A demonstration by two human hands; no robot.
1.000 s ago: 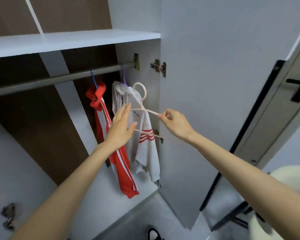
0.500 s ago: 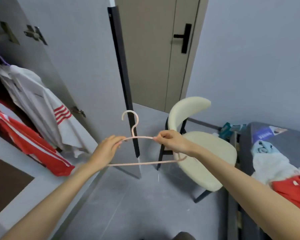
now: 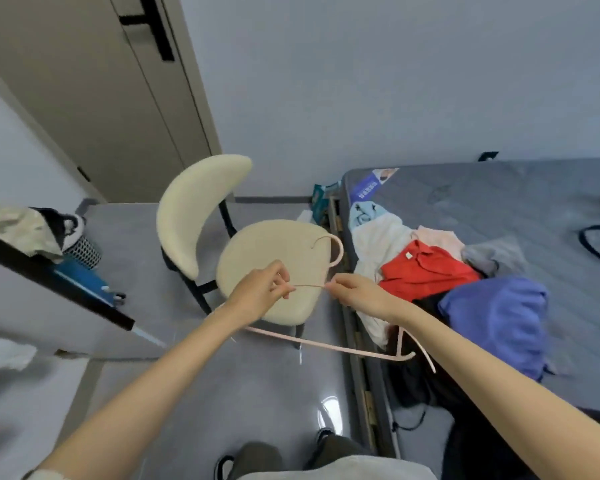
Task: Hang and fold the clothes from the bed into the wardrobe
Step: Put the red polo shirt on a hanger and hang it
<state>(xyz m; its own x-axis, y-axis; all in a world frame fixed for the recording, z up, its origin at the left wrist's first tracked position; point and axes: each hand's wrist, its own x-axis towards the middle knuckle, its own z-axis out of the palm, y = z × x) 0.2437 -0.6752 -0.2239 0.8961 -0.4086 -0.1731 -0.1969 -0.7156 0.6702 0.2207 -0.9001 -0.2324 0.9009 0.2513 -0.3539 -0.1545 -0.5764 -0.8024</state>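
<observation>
Thin pale-pink hanger (image 3: 326, 346), hook curled above, lower bar straight; left hand (image 3: 257, 293) and right hand (image 3: 358, 294) each pinch its upper bar between the fingers.

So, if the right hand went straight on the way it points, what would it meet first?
Probably the left hand, which pinches the same pink hanger just ahead of the right hand; past it lies the cream chair seat, though depth is unclear.
</observation>
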